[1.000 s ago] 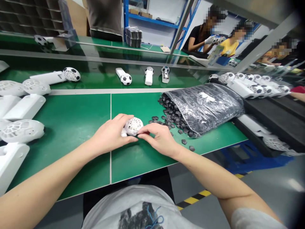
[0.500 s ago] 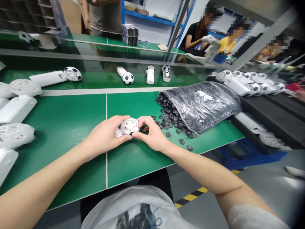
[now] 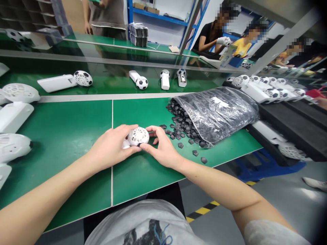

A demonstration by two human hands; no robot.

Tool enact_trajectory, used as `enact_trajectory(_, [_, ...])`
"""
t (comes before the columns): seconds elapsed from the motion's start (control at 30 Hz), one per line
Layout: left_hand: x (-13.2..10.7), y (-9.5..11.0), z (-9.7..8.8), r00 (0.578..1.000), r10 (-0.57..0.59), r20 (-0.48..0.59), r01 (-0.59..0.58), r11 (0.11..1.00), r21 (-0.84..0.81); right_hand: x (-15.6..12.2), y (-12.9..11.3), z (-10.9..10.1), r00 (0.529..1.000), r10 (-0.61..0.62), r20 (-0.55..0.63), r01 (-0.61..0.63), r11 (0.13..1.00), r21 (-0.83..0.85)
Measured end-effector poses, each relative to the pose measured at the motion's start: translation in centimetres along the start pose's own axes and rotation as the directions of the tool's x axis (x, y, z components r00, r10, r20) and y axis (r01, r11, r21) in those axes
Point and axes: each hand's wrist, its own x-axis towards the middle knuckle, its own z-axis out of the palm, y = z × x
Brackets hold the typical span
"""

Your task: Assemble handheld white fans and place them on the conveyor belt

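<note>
Over the green table I hold a small white handheld fan (image 3: 138, 136), its round head a football-like lattice facing up. My left hand (image 3: 111, 146) is closed around its handle side, with thumb and fingers along the head's edges. From the other side, my right hand (image 3: 163, 146) has its fingers curved at the head and its thumb pressed to the lower rim. A small black spot shows by that thumb; whether it is a loose piece or part of the head I cannot tell. Most of the handle is hidden by my left hand.
Right of my hands, black five-sided pieces (image 3: 185, 124) spill from a clear plastic bag (image 3: 224, 109). White fans (image 3: 15, 117) lie at the left. Several football-patterned fans (image 3: 141, 82) rest on the green strip behind. More fans fill a black tray (image 3: 286, 122) at the right. Co-workers are beyond.
The fans on the green strip behind have moved slightly right. My view has shifted a little. Both hands stay on the same fan, with the right fingers slightly more spread.
</note>
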Motion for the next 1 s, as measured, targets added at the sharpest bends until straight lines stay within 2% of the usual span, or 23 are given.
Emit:
enact_trajectory(0.2, [0.2,0.2,0.1,0.999,0.033,-0.032,-0.031,0.998,0.048,-0.1,0.1,0.4,0.999,-0.027,-0.023,0.027,1.000,0.002])
enact_trajectory(0.33, [0.1,0.1,0.1,0.999,0.019,-0.027,-0.019,1.000,0.014,1.0,0.5,-1.3,0.998,-0.033,0.044,0.033,0.999,-0.011])
enact_trajectory(0.43, [0.0,0.0,0.0,1.000,0.004,0.011,-0.004,1.000,0.014,2.6,1.5,-4.2,0.999,-0.044,-0.001,0.042,0.964,-0.264])
enact_trajectory(0.5, [0.1,-0.1,-0.1,0.999,0.023,0.031,-0.024,0.999,0.032,3.6,2.6,-6.0,0.999,-0.020,-0.044,-0.003,0.877,-0.481])
enact_trajectory(0.6, [0.3,-0.4,-0.1,0.998,0.049,0.025,-0.051,0.997,0.050,4.5,3.9,-7.3,0.999,0.039,0.011,-0.024,0.799,-0.600])
enact_trajectory(0.77, [0.4,-0.8,0.2,0.992,0.117,-0.045,-0.109,0.982,0.156,4.4,3.8,-7.3,0.998,0.009,0.069,0.031,0.824,-0.566])
enact_trajectory(0.9, [0.3,-1.0,0.2,0.988,0.147,-0.037,-0.138,0.975,0.176,3.5,2.5,-6.9,0.995,-0.096,0.022,0.094,0.861,-0.500])
enact_trajectory(1.0, [0.3,-1.0,0.2,0.988,0.152,-0.027,-0.145,0.973,0.177,2.6,1.2,-6.2,0.996,-0.090,-0.004,0.082,0.924,-0.372])
